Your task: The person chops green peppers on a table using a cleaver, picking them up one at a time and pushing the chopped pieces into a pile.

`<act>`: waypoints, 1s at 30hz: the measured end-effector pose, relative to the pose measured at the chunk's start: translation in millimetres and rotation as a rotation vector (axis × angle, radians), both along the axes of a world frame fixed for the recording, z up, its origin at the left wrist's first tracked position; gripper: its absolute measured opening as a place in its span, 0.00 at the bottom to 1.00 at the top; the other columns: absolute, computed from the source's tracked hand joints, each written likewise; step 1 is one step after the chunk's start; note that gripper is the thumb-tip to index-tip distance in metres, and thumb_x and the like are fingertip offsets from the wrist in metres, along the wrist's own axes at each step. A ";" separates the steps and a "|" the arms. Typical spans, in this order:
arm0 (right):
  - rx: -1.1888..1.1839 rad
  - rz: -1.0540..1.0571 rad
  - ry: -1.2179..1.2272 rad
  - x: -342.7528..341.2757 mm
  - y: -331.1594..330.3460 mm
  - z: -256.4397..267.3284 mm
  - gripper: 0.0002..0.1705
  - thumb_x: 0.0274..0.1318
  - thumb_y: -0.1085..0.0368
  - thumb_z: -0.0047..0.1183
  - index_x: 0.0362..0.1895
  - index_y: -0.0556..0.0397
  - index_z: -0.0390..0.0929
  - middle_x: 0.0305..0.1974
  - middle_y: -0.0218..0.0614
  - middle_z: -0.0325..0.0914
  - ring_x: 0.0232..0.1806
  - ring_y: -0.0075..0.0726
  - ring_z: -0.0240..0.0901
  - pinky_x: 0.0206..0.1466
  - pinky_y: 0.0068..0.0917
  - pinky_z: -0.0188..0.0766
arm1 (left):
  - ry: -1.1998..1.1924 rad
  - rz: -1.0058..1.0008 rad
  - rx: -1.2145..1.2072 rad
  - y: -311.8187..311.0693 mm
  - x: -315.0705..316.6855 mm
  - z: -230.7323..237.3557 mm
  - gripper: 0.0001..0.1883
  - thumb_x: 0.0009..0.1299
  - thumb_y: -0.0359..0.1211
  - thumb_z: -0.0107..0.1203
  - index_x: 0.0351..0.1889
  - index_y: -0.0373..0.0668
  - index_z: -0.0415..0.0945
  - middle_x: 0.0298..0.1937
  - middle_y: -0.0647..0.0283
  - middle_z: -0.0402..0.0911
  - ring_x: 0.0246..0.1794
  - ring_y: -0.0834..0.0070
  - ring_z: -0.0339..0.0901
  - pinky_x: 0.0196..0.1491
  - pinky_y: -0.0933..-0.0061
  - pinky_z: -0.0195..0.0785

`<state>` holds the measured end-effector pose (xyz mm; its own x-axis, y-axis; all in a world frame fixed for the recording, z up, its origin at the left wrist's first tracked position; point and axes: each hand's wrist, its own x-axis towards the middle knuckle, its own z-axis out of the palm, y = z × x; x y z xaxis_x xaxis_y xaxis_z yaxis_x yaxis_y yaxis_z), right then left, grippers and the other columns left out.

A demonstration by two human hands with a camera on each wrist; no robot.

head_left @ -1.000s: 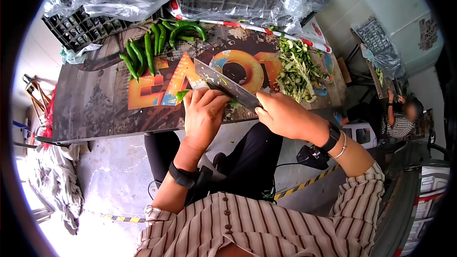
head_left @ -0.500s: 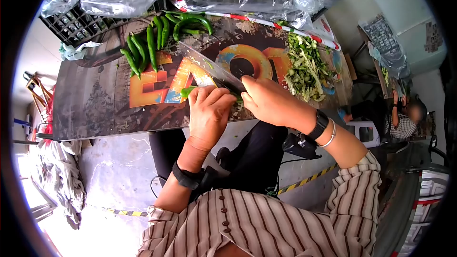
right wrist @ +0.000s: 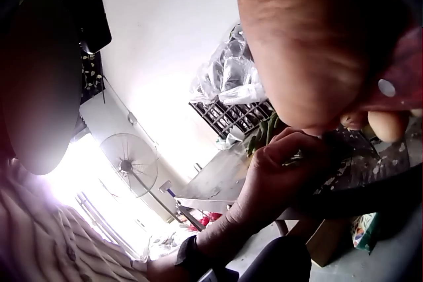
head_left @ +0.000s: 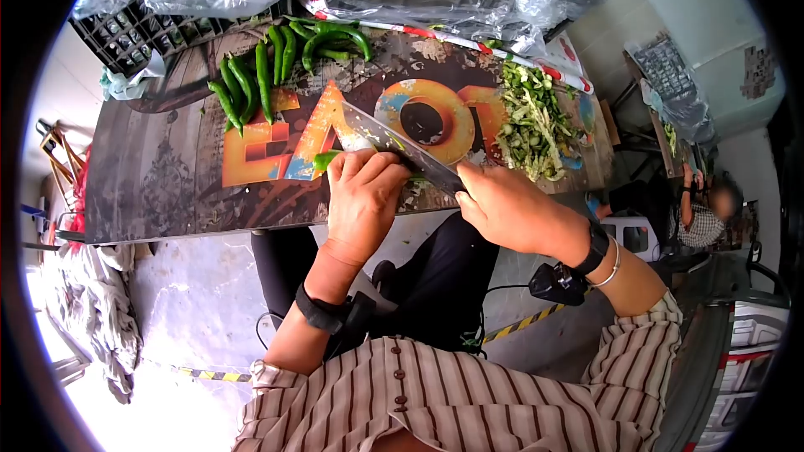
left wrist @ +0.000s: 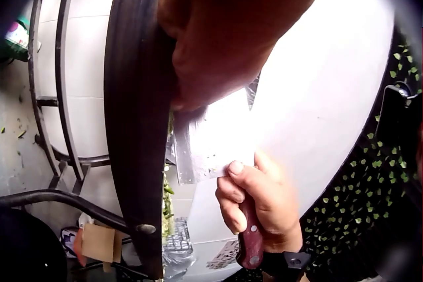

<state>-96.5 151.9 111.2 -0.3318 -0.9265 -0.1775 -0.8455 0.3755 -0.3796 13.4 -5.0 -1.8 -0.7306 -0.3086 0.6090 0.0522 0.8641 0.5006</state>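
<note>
My left hand holds a green chili pepper down on the table with bent fingers. One end of the pepper sticks out to the left; most of it is hidden under the fingers. In my right hand is a cleaver, its broad blade slanting up and left, close beside the left fingertips. Bits of green cling to the steel. The left wrist view shows the right fingers wrapped round its riveted red-brown handle. From the right wrist, the left hand appears low over the tabletop.
Several whole green chili peppers lie at the back left. A heap of chopped pepper sits on the right of the table. Plastic-covered black crates line the back edge. Another person sits at a table farther right.
The cleaver and right hand moved up and left, then came back down and right. The left hand stays on the pepper, shifting only slightly.
</note>
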 end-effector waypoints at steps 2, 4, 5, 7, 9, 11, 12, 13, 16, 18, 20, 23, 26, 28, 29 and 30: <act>0.010 0.001 0.006 1.5 -0.7 -2.3 0.11 0.58 0.66 0.49 0.35 0.62 0.66 0.22 0.54 0.73 0.26 0.62 0.72 0.31 0.51 0.67 | -0.002 -0.005 0.013 0.1 -0.3 0.4 0.07 0.56 0.28 0.61 0.32 0.49 0.79 0.39 0.74 0.77 0.47 0.70 0.71 0.54 0.64 0.56; 0.002 -0.016 -0.039 -0.2 -3.4 -9.8 0.11 0.59 0.66 0.48 0.36 0.63 0.66 0.23 0.55 0.72 0.28 0.64 0.72 0.31 0.51 0.66 | -0.011 -0.019 0.025 -0.3 0.5 -0.5 0.07 0.56 0.28 0.61 0.32 0.49 0.79 0.39 0.74 0.77 0.47 0.70 0.71 0.54 0.64 0.56; -0.013 -0.033 -0.069 -1.9 -4.9 -13.2 0.11 0.60 0.66 0.48 0.37 0.63 0.65 0.25 0.57 0.72 0.29 0.66 0.71 0.32 0.51 0.65 | -0.004 -0.016 0.022 -0.4 0.2 -0.2 0.07 0.56 0.28 0.60 0.32 0.49 0.79 0.39 0.74 0.77 0.47 0.70 0.71 0.54 0.64 0.56; -0.106 -0.016 -0.049 -3.0 -17.6 -24.9 0.11 0.60 0.65 0.48 0.36 0.63 0.64 0.25 0.58 0.72 0.30 0.66 0.70 0.32 0.51 0.65 | -0.006 -0.017 -0.001 -0.2 -0.4 -0.2 0.08 0.56 0.26 0.59 0.32 0.48 0.78 0.39 0.73 0.77 0.47 0.69 0.71 0.54 0.65 0.57; -0.185 0.007 -0.057 -3.5 -34.5 -24.8 0.12 0.61 0.65 0.47 0.35 0.63 0.64 0.25 0.58 0.71 0.30 0.66 0.70 0.32 0.51 0.64 | -0.002 -0.033 -0.007 -0.5 0.7 -2.1 0.08 0.56 0.26 0.59 0.33 0.48 0.78 0.40 0.72 0.77 0.47 0.69 0.71 0.54 0.63 0.57; -0.181 0.006 -0.036 -8.3 -42.1 -25.6 0.12 0.61 0.65 0.47 0.34 0.63 0.63 0.25 0.58 0.71 0.30 0.66 0.70 0.31 0.50 0.64 | 0.015 -0.042 -0.006 -2.4 1.3 -2.8 0.09 0.56 0.26 0.58 0.34 0.48 0.77 0.40 0.71 0.76 0.47 0.68 0.71 0.55 0.62 0.57; -0.164 -0.003 -0.022 -10.7 -44.2 -28.2 0.12 0.61 0.65 0.47 0.34 0.63 0.63 0.25 0.58 0.71 0.30 0.66 0.69 0.31 0.50 0.64 | 0.025 -0.033 -0.014 -3.1 2.1 -3.5 0.09 0.56 0.26 0.58 0.34 0.48 0.77 0.40 0.71 0.76 0.47 0.68 0.71 0.55 0.62 0.57; -0.209 -0.018 -0.051 -15.7 -42.5 -34.2 0.13 0.61 0.65 0.48 0.33 0.63 0.62 0.24 0.57 0.71 0.28 0.66 0.68 0.31 0.49 0.63 | 0.039 -0.033 0.010 -3.4 1.8 -4.5 0.09 0.56 0.25 0.58 0.34 0.47 0.77 0.41 0.70 0.76 0.46 0.68 0.71 0.55 0.62 0.58; -0.208 -0.064 -0.092 -14.1 -32.0 -24.7 0.14 0.60 0.65 0.48 0.30 0.63 0.61 0.24 0.56 0.71 0.27 0.65 0.68 0.30 0.49 0.63 | 0.070 -0.045 0.063 -5.1 0.6 -6.2 0.10 0.56 0.25 0.59 0.35 0.47 0.77 0.41 0.70 0.76 0.46 0.68 0.71 0.54 0.64 0.58; -0.174 -0.070 -0.098 -5.1 -22.0 -14.2 0.13 0.60 0.65 0.48 0.31 0.63 0.63 0.23 0.55 0.70 0.27 0.64 0.68 0.30 0.49 0.64 | 0.057 -0.049 0.071 -4.3 3.2 -4.8 0.09 0.56 0.25 0.59 0.34 0.47 0.77 0.41 0.70 0.76 0.46 0.68 0.71 0.54 0.65 0.58; -0.133 -0.017 -0.004 3.9 -11.9 -7.4 0.12 0.60 0.65 0.48 0.32 0.62 0.63 0.22 0.54 0.70 0.27 0.64 0.69 0.30 0.49 0.64 | 0.036 -0.036 0.062 -2.9 3.8 -0.2 0.08 0.56 0.25 0.61 0.33 0.45 0.78 0.39 0.68 0.78 0.44 0.66 0.73 0.51 0.67 0.59; -0.067 0.004 0.029 4.9 -3.6 -5.1 0.12 0.59 0.65 0.48 0.36 0.63 0.65 0.21 0.54 0.73 0.26 0.63 0.73 0.30 0.51 0.68 | 0.050 -0.032 0.065 -3.5 1.0 -0.2 0.07 0.56 0.26 0.60 0.32 0.45 0.78 0.38 0.68 0.78 0.44 0.66 0.73 0.51 0.67 0.59; 0.011 -0.006 0.010 7.5 -3.9 -1.3 0.12 0.58 0.65 0.48 0.35 0.63 0.65 0.21 0.54 0.73 0.27 0.63 0.73 0.31 0.51 0.68 | 0.047 -0.040 0.080 -4.2 1.1 -4.7 0.08 0.56 0.25 0.59 0.33 0.46 0.77 0.38 0.70 0.77 0.45 0.69 0.72 0.53 0.65 0.58; 0.042 -0.036 -0.018 8.1 -6.6 -4.5 0.12 0.58 0.65 0.48 0.34 0.63 0.65 0.22 0.54 0.73 0.27 0.63 0.73 0.31 0.51 0.68 | 0.064 -0.045 0.074 -3.9 1.1 -2.2 0.08 0.56 0.25 0.58 0.33 0.46 0.77 0.39 0.70 0.77 0.45 0.68 0.72 0.53 0.65 0.58; 0.026 -0.033 -0.021 6.4 -9.5 -7.0 0.11 0.58 0.65 0.48 0.34 0.63 0.65 0.22 0.55 0.73 0.28 0.63 0.72 0.32 0.51 0.68 | 0.054 -0.044 0.077 -4.4 0.7 -0.9 0.08 0.56 0.25 0.58 0.33 0.46 0.77 0.39 0.70 0.77 0.45 0.68 0.72 0.53 0.65 0.58; 0.010 -0.035 -0.025 5.6 -11.5 -9.1 0.11 0.58 0.66 0.48 0.33 0.63 0.65 0.23 0.55 0.73 0.29 0.63 0.72 0.32 0.51 0.68 | 0.046 -0.031 0.086 -3.9 0.9 1.1 0.07 0.56 0.25 0.59 0.32 0.46 0.78 0.38 0.69 0.78 0.44 0.68 0.72 0.52 0.66 0.58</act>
<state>-90.9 140.4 102.1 -0.3594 -0.9125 -0.1953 -0.8220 0.4086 -0.3966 14.3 -8.9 -0.7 -0.7122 -0.3389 0.6147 0.1031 0.8157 0.5692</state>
